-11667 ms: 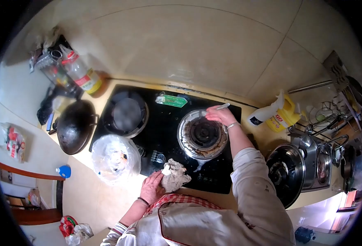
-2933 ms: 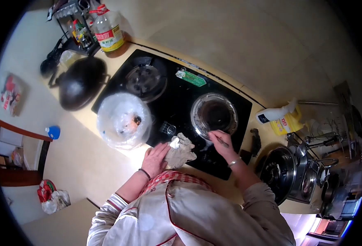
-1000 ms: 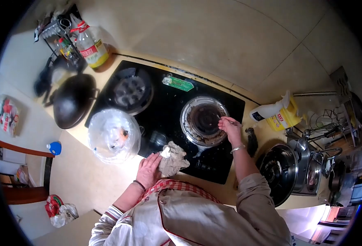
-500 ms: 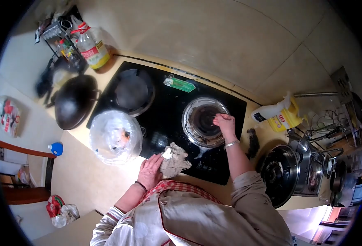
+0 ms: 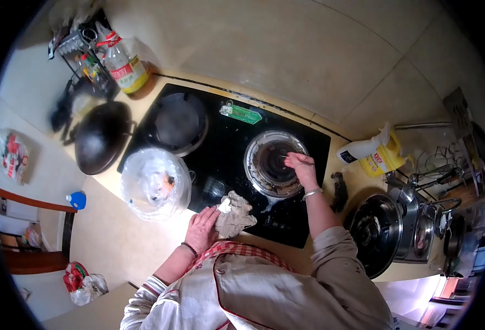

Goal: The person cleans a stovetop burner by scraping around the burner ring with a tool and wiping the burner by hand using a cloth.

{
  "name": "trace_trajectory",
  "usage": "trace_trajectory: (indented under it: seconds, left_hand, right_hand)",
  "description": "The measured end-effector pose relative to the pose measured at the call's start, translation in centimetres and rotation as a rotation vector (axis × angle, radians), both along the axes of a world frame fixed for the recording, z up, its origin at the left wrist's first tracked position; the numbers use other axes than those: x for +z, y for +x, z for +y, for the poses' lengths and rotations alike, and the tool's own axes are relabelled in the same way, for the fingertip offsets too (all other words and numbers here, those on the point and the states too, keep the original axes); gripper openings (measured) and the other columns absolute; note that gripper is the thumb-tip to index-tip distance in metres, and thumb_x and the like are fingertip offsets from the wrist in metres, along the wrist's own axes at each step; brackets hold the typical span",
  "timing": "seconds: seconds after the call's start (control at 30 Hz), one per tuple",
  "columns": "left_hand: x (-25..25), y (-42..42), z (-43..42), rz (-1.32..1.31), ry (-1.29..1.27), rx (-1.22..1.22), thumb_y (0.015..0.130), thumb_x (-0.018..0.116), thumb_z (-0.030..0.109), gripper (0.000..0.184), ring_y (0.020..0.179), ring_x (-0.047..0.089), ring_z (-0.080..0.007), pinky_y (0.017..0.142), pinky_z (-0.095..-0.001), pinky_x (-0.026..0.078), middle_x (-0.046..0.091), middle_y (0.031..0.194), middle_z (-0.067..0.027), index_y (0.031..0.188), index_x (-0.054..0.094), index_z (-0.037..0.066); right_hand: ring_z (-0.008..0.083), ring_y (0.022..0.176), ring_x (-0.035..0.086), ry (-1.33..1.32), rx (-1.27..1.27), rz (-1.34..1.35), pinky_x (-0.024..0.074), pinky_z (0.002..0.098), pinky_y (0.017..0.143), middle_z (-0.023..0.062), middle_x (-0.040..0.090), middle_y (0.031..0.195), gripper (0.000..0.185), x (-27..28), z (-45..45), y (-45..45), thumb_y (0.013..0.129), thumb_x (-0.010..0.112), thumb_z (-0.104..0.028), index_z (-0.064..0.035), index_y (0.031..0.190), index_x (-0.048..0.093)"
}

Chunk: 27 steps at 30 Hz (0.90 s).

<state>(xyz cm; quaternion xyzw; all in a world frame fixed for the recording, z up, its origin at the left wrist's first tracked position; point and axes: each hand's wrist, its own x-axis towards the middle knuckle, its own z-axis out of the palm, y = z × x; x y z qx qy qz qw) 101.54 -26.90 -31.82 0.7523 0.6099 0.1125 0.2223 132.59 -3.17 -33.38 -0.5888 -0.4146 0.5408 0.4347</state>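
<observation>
Both our hands are at the black cooktop (image 5: pixel 226 148). Our right hand (image 5: pixel 300 168) is closed, with the fingers curled round a slim tool (image 5: pixel 307 160), over the right side of the right-hand burner (image 5: pixel 256 184). We cannot make out the tool's far end against the dark centre. Brownish stains mark the burner's metal ring, and a pale smear lies on the glass just in front of it.

Our left hand (image 5: pixel 201 230) lies flat and open at the near edge, its fingers stretched out and the tips at the side of a crumpled grey cloth (image 5: pixel 235 217). We cannot tell whether they pinch any of it. The cloth sits at the cooktop's front edge, between that hand and the burner.

To our left stands a container lined with clear plastic (image 5: pixel 129 184), with some scraps inside. Behind it are the other burner (image 5: pixel 179 124) and, further left, a dark wok (image 5: pixel 104 137). On our right we have a white bottle (image 5: pixel 358 150) against a yellow jug (image 5: pixel 382 159), and nearer us a wide black pan (image 5: pixel 380 258).
</observation>
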Motion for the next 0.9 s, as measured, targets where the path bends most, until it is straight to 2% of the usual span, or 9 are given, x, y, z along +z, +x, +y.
trace_trajectory:
  seconds: [0.23, 0.37, 0.47, 0.53, 0.57, 0.63, 0.7, 0.77, 0.9]
  left_hand:
    - [0.1, 0.0, 0.1, -0.002, 0.008, -0.004, 0.072, 0.067, 0.015, 0.07, 0.134, 0.034, -0.0253, 0.108, -0.0442, 0.027, 0.038, 0.143, -0.0067, 0.136, 0.04, 0.013]
    - [-0.2, 0.1, 0.0, 0.007, 0.022, 0.001, 0.072, 0.067, 0.015, 0.07, 0.134, 0.034, -0.0251, 0.108, -0.0442, 0.027, 0.038, 0.144, -0.0065, 0.136, 0.04, 0.013]
    - [-0.2, -0.1, 0.0, -0.01, 0.006, -0.002, 0.071, 0.068, 0.014, 0.072, 0.134, 0.033, -0.0246, 0.108, -0.0445, 0.027, 0.037, 0.144, -0.006, 0.137, 0.039, 0.014]
    - [-0.1, -0.1, 0.1, -0.017, 0.005, 0.0, 0.071, 0.068, 0.014, 0.072, 0.134, 0.033, -0.0246, 0.108, -0.0445, 0.026, 0.037, 0.144, -0.006, 0.137, 0.039, 0.014]
    - [-0.1, -0.1, 0.0, -0.023, 0.003, 0.001, 0.071, 0.068, 0.014, 0.073, 0.135, 0.033, -0.0246, 0.108, -0.0445, 0.026, 0.037, 0.144, -0.0059, 0.137, 0.039, 0.014]
    - [0.0, -0.1, 0.0, -0.025, 0.0, 0.004, 0.071, 0.068, 0.014, 0.073, 0.135, 0.032, -0.0245, 0.108, -0.0444, 0.026, 0.036, 0.144, -0.0058, 0.137, 0.039, 0.014]
    - [0.1, 0.0, 0.1, -0.028, -0.002, 0.007, 0.071, 0.068, 0.014, 0.073, 0.135, 0.032, -0.0245, 0.108, -0.0444, 0.026, 0.036, 0.144, -0.0058, 0.138, 0.039, 0.014]
    - [0.1, 0.0, 0.0, -0.022, -0.006, 0.005, 0.072, 0.068, 0.015, 0.072, 0.135, 0.032, -0.0244, 0.109, -0.0444, 0.026, 0.036, 0.145, -0.0056, 0.138, 0.038, 0.015]
    - [-0.2, 0.0, 0.0, -0.015, -0.005, 0.003, 0.072, 0.068, 0.016, 0.072, 0.136, 0.031, -0.0242, 0.109, -0.0447, 0.025, 0.035, 0.145, -0.0055, 0.138, 0.038, 0.015]
  right_hand:
    - [0.0155, 0.079, 0.067, 0.013, -0.027, 0.148, 0.0545, 0.0247, 0.073, 0.0117, 0.069, 0.09, 0.023, 0.5, -1.2, 0.3, 0.09, 0.059, -0.011, 0.004, 0.106, 0.065]
    - [0.0132, 0.079, 0.066, 0.183, 0.098, -0.125, 0.0527, 0.0262, 0.073, 0.0094, 0.069, 0.087, 0.02, 1.0, -1.4, 2.2, 0.087, 0.062, -0.01, 0.0001, 0.104, 0.065]
    - [0.0184, 0.08, 0.067, 0.41, 0.251, -0.428, 0.052, 0.0274, 0.072, 0.0108, 0.069, 0.089, 0.016, 3.5, -1.6, 2.5, 0.085, 0.064, -0.008, -0.0029, 0.1, 0.067]
    - [0.0265, 0.083, 0.064, 0.763, 0.471, -0.663, 0.0509, 0.0319, 0.075, 0.0126, 0.066, 0.09, 0.011, 4.1, -0.9, 2.3, 0.08, 0.064, -0.003, -0.0051, 0.09, 0.068]
    - [0.0265, 0.083, 0.064, 0.761, 0.472, -0.66, 0.0509, 0.0319, 0.075, 0.0126, 0.066, 0.09, 0.011, 4.1, -0.7, 2.1, 0.08, 0.064, -0.003, -0.0051, 0.09, 0.068]
    - [0.0323, 0.087, 0.06, 0.818, 0.623, -0.999, 0.049, 0.0371, 0.08, 0.0149, 0.061, 0.089, 0.011, 4.1, -0.3, 1.4, 0.073, 0.063, 0.002, -0.005, 0.081, 0.065]
    - [0.0308, 0.09, 0.058, 0.789, 0.644, -1.049, 0.0472, 0.0394, 0.083, 0.0141, 0.06, 0.089, 0.011, 4.3, -0.1, 0.8, 0.071, 0.061, 0.002, -0.0065, 0.076, 0.064]
    - [0.0316, 0.09, 0.06, 0.634, 0.766, -1.292, 0.0482, 0.039, 0.082, 0.0146, 0.061, 0.089, 0.009, 5.0, 0.3, 0.5, 0.072, 0.062, -0.002, -0.0074, 0.077, 0.067]
    - [0.0337, 0.086, 0.062, 0.499, 0.763, -1.198, 0.0498, 0.0398, 0.08, 0.0167, 0.064, 0.088, 0.009, 7.6, -0.1, 0.3, 0.075, 0.061, -0.007, -0.0055, 0.079, 0.069]
